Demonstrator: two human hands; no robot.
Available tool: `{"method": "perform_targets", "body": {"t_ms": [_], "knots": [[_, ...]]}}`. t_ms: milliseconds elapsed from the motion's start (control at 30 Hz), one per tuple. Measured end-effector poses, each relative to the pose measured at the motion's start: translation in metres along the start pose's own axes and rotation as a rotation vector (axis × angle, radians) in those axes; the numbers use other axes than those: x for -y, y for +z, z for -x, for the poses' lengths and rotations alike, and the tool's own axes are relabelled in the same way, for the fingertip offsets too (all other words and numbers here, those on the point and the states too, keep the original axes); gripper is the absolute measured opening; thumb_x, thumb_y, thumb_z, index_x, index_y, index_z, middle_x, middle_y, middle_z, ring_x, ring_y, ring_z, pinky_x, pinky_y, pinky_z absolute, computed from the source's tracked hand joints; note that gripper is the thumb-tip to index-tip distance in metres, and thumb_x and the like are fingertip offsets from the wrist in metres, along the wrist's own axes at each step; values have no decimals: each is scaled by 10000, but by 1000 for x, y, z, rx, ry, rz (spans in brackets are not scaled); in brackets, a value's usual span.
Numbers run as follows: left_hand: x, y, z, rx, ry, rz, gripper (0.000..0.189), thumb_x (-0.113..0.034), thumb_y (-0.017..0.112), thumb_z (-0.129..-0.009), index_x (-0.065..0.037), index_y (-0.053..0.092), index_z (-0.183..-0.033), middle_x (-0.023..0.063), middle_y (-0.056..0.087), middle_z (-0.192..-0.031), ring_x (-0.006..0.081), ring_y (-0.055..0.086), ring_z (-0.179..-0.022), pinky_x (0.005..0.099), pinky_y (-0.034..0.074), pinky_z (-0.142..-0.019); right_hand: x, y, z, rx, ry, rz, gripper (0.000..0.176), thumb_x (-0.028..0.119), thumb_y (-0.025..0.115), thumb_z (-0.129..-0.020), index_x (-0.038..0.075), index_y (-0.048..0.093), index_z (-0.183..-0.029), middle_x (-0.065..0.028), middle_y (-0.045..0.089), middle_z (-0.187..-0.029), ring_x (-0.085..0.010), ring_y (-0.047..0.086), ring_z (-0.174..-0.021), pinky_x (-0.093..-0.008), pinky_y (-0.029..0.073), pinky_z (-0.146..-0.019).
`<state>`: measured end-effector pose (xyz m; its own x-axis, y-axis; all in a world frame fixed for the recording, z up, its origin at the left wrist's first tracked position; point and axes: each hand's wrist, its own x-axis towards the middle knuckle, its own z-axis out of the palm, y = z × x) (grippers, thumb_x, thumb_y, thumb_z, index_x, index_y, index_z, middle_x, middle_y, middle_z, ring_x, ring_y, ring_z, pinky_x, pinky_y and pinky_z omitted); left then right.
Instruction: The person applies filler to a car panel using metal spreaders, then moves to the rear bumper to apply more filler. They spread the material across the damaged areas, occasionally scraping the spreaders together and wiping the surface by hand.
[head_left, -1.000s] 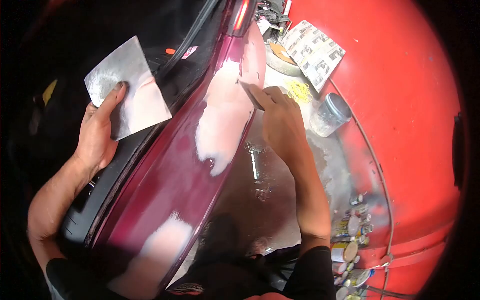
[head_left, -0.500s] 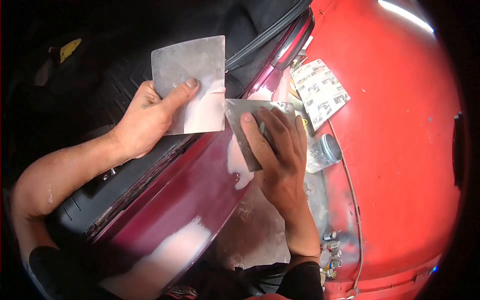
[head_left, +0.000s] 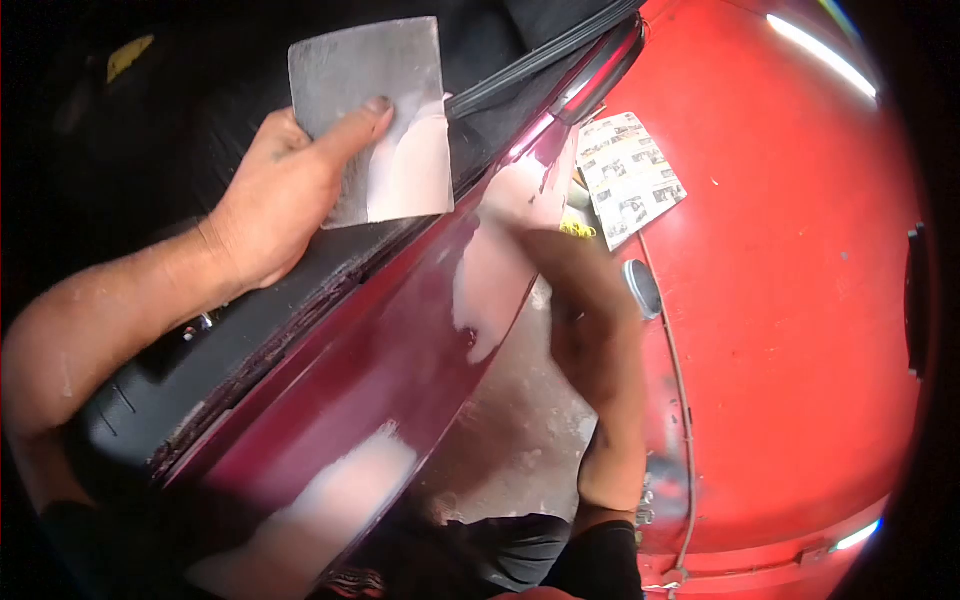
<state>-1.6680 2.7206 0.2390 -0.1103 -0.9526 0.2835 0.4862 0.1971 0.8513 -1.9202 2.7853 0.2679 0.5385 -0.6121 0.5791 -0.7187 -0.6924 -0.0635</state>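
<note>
— Left hand [head_left: 275, 195]?
— Raised above the maroon panel [head_left: 380, 370]; fingers [head_left: 357, 118] gripping a grey metal plate [head_left: 365, 75], thumb on its face, the rest hidden behind; pink smear on the lower right.
— Right hand [head_left: 590, 310]?
— Blurred by motion, just beside the pink filler patch [head_left: 490, 265] on that panel; cannot tell whether open, closed or holding anything.
— Beyond it?
— Round lid [head_left: 648, 290], partly hidden by the hand; printed sheet [head_left: 630, 175] on the red surface [head_left: 800, 320], print unreadable.
</note>
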Motion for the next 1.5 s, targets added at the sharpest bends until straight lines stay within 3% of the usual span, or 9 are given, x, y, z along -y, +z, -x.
{"method": "perform_targets", "body": {"t_ms": [67,100,133,767,867,1067,1267,1367,1500], "knots": [[3,-4,-1,53,4,-48,330,-273,595,-1010,35,684,-1084,75,709,-943,134,661,-809,306,534,-752,-23,-10,-2,-72,159,175,565,-216,451,-778,20,647,-1252,-202,636,-1052,-341,623,-947,-344,488,-831],[4,-5,-1,83,9,-77,335,-280,591,-1011,33,685,-1081,77,708,-941,134,660,-807,305,534,-751,-37,-9,-5,-49,227,235,554,-178,504,-757,24,640,-1254,-188,632,-1049,-379,642,-903,-460,506,-788],[4,-3,0,62,7,-98,348,-295,577,-1014,31,688,-1064,75,707,-922,126,658,-782,298,534,-735,-53,-3,-5,-25,279,351,523,-156,518,-789,50,649,-1252,-174,635,-1039,-377,645,-863,-465,516,-756],[11,-11,-5,148,12,-117,299,-266,588,-1027,-7,684,-1141,62,733,-978,102,698,-821,281,570,-789,-116,77,-21,40,231,915,393,31,526,-900,146,665,-1250,-116,648,-1073,-318,659,-949,-460,528,-817],[12,-11,-6,134,9,-134,299,-266,591,-1025,-8,685,-1143,61,734,-978,101,697,-819,279,570,-787,-109,82,-18,136,352,793,397,90,545,-903,157,618,-1288,-133,597,-1149,-344,624,-1057,-561,476,-921],[10,-12,-5,155,2,-168,305,-277,602,-1019,-9,686,-1136,65,733,-971,98,696,-807,276,569,-786,-103,64,-17,113,283,658,393,14,520,-898,140,698,-1224,-108,649,-1071,-322,658,-940,-460,533,-792],[10,-12,-5,146,13,-163,312,-287,608,-1015,-6,685,-1126,64,732,-968,100,697,-802,271,568,-780,-115,72,-22,41,313,891,443,7,521,-889,158,660,-1282,-106,635,-1131,-317,640,-1006,-493,506,-867],[10,-11,-4,134,14,-170,309,-287,613,-1012,-8,687,-1123,63,733,-963,101,698,-799,272,569,-776,-116,77,-20,108,371,804,464,65,552,-891,149,597,-1344,-136,592,-1200,-345,608,-1103,-615,449,-952],[13,-11,-5,117,8,-175,305,-286,618,-1009,-9,691,-1114,61,734,-954,102,698,-793,269,568,-766,-117,80,-15,148,373,773,490,78,602,-869,153,592,-1353,-149,576,-1208,-362,595,-1117,-637,440,-983]]}}
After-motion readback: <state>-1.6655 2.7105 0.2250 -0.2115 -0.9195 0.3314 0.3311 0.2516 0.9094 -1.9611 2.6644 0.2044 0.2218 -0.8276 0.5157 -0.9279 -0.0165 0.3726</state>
